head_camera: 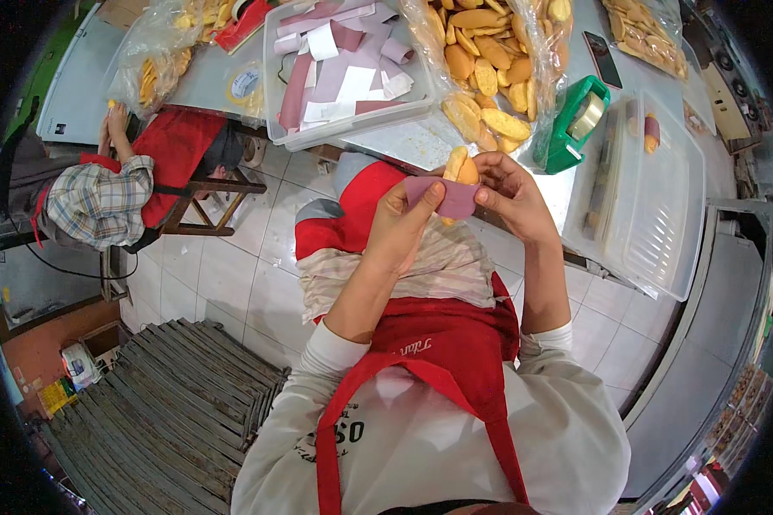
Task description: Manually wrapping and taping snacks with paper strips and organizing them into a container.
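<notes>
My left hand [402, 219] pinches a mauve paper strip [454, 198] against a few oblong golden bread pieces [462, 168], thumb in front. My right hand [512, 196] grips the strip's other end and the bread from the right. The strip passes across the front of the pieces, whose tops stick out above it; a small bit shows below. Fingers hide the back. Just beyond, an open clear plastic bag [489, 55] of similar bread lies on the table. Right of it stands a green tape dispenser [570, 125] with a roll of clear tape.
A clear plastic bin [354, 122] holds mauve and white paper strips. At right, a paper-banded bread bundle [652, 134] lies on a translucent plastic box [644, 212]. A phone [602, 59] rests farther back. A co-worker [100, 199] sits at left. Stacked metal trays [167, 412] are at lower left.
</notes>
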`<state>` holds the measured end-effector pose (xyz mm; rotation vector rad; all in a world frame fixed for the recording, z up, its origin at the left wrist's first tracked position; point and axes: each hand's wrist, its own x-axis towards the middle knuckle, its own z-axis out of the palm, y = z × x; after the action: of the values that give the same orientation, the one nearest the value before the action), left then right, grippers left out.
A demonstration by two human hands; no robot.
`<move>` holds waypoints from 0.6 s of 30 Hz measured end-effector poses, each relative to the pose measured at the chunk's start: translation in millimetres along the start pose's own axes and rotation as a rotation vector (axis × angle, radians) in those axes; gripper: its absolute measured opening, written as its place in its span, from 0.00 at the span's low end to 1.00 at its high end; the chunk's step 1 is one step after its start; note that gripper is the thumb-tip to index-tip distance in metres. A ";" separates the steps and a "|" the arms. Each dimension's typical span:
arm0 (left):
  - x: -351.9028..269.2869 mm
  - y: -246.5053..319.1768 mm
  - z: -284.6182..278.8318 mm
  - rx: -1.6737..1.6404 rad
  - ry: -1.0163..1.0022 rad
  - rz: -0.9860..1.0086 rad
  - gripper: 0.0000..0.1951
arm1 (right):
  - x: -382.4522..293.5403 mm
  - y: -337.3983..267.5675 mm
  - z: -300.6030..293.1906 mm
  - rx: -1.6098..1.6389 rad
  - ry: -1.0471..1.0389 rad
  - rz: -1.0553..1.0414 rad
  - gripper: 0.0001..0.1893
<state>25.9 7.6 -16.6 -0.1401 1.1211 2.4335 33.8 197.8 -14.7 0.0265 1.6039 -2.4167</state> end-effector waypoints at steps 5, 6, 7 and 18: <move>3.5 -7.2 -3.4 -0.033 0.015 0.095 0.08 | 1.7 6.1 7.3 -0.110 0.063 -0.034 0.20; 3.5 -6.1 2.1 0.061 0.094 0.146 0.07 | -0.1 6.2 12.3 -0.118 0.112 -0.028 0.21; 3.6 -6.5 6.0 0.155 0.174 0.197 0.08 | -0.4 9.9 17.4 -0.118 0.114 -0.027 0.21; 26.9 -14.3 24.6 0.451 0.269 0.586 0.13 | -10.1 12.0 43.3 -0.100 0.395 -0.210 0.36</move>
<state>10.6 43.7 -17.7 0.0118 2.0407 2.6068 51.2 155.8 -6.9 0.3560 1.9823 -2.6068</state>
